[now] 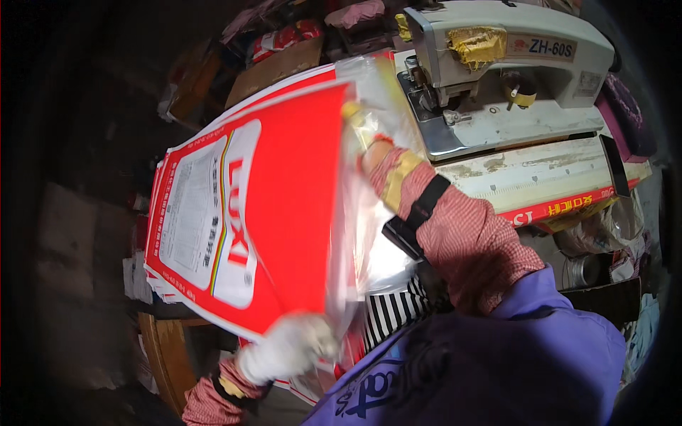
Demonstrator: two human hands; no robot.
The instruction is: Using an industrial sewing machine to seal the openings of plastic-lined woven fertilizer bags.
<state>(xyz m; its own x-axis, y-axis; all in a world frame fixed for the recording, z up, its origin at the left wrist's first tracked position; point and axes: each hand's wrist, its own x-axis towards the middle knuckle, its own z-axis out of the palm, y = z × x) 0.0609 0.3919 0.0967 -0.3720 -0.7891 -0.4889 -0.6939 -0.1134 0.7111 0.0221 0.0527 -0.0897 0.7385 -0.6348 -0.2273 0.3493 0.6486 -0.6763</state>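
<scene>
A red and white printed plastic sack [291,184] lies on top of a stack of similar sacks, its right-hand edge raised and slightly bowed. My left hand [291,348], in a white glove, closes on the sack's near corner; motion blurs its fingers. At the far corner, my right hand [368,138] pinches the same edge, with yellow coverings on the fingertips and part of the hand hidden. Clear plastic film [383,248] shines beneath and beside the raised edge, under my right forearm. Both my arms have red checked sleeves.
A white industrial sewing machine [526,50] stands at the far right on a worn pale tabletop [526,174]. A dark flat object [614,165] lies at that table's right end. A wooden stool or chair part [167,348] is at the lower left. More red packages [284,39] lie at the back.
</scene>
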